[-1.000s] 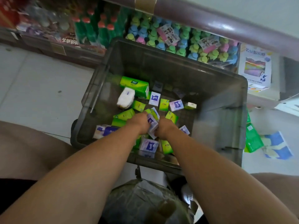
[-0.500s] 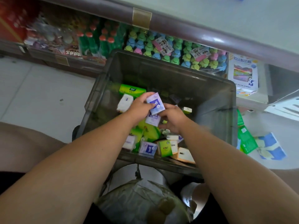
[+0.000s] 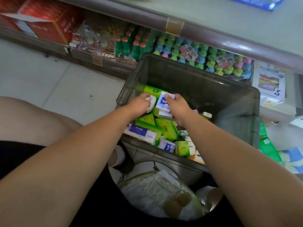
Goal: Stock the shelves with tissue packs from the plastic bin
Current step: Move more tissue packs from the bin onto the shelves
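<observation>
Head view: plastic bin (image 3: pixel 196 79), centre right of frame, loose tissue packs (image 3: pixel 165 128) heaped at its near end. Over the bin, right hand (image 3: pixel 178 110), fingers curled round stack of purple-white packs (image 3: pixel 163 104); left hand (image 3: pixel 141 104) just beside, fingers curled over white pack (image 3: pixel 152 101). Bottle shelf (image 3: pixel 77 52), upper centre

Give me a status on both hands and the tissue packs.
Left hand grips white pack. Right hand holds purple tissue packs above grey bin. Nothing blocking.
</observation>
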